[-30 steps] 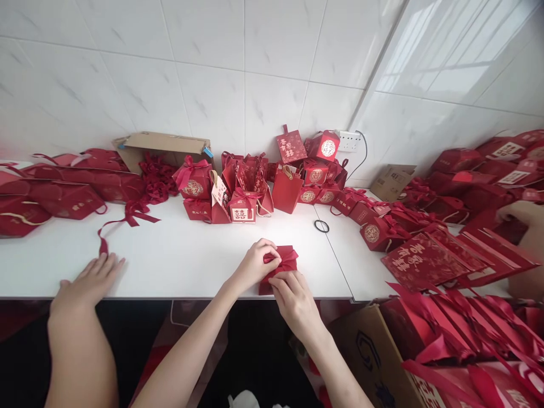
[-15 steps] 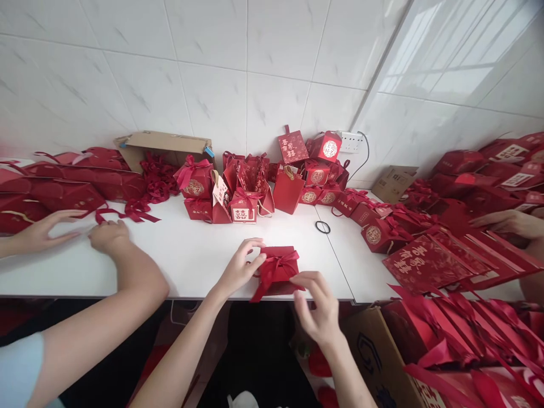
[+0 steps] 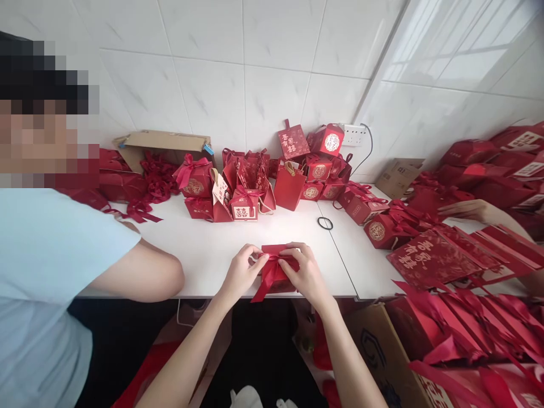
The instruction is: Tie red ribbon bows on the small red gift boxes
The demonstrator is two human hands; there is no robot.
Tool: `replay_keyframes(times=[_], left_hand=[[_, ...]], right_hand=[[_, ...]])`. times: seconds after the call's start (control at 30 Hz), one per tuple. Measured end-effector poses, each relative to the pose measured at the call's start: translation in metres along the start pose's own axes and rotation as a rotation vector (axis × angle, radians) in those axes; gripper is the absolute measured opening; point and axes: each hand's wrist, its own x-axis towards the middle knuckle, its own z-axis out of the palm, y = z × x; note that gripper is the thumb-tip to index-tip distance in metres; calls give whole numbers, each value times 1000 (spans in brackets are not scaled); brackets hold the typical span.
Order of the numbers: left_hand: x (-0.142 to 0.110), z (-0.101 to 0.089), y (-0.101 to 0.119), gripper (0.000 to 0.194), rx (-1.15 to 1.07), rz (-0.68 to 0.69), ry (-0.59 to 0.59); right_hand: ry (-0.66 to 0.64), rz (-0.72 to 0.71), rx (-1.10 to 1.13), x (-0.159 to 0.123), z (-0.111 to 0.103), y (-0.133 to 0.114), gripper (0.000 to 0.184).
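From the head view, the left hand (image 3: 242, 273) and right hand (image 3: 306, 273) each have a fingertip grip on the ribbon bow (image 3: 267, 280) of a red box (image 3: 282, 277) near the front edge of the tabletop (image 3: 204, 243). The bow is seemingly being shaped or tightened; the next move likely calls for even, gentle tension.

Is a small red gift box (image 3: 281, 276), set close to the front edge of the white counter (image 3: 199, 243). Shows a flat, bright red strip at the far side and turns darker along the near lower side. Bears a glossy red ribbon (image 3: 269, 277) across the top, gathered at a knot near the middle. Drops one broad ribbon tail toward the lower left, down to the counter's front edge. Appears only in part, covered to the left and right of the knot.
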Motion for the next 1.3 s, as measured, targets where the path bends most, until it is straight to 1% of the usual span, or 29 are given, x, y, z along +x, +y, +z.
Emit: replay_keyframes(times=[0.07,0.13,0.2,0.33,0.4,0.5,0.63,0.83,1.03,1.07,1.17,1.3], left_hand=[[-1,2,2,26,-98,-80,-8],[-1,1,3,24,-168,-105,-16],[1,-2,3,19,-191,-82,-47],[4,-13,2,22,-158,-26,-226],[5,-17,2,23,-116,-3,-249],[6,-18,4,21,-55,30,-210],[10,-15,2,18,-7,83,-166],[14,-7,2,14,-49,142,-74],[11,7,2,2,103,192,140],[10,9,1,3,123,208,156],[10,13,0,8,198,252,151],[9,15,-1,9,308,224,205]], right_hand=[[5,5,4,-2,0,1,12],[6,5,4,-3,0,1,12],[13,0,6,-3,0,2,12],[39,-2,32,-5,3,4,12],[45,3,45,-5,4,5,12],[44,13,56,-5,5,5,12],[40,27,69,-5,5,4,12],[32,29,79,-6,5,5,13],[36,35,95,-6,6,7,12],[38,35,99,-6,7,7,12],[46,34,106,-6,7,6,12],[47,37,100,-6,6,6,12]])
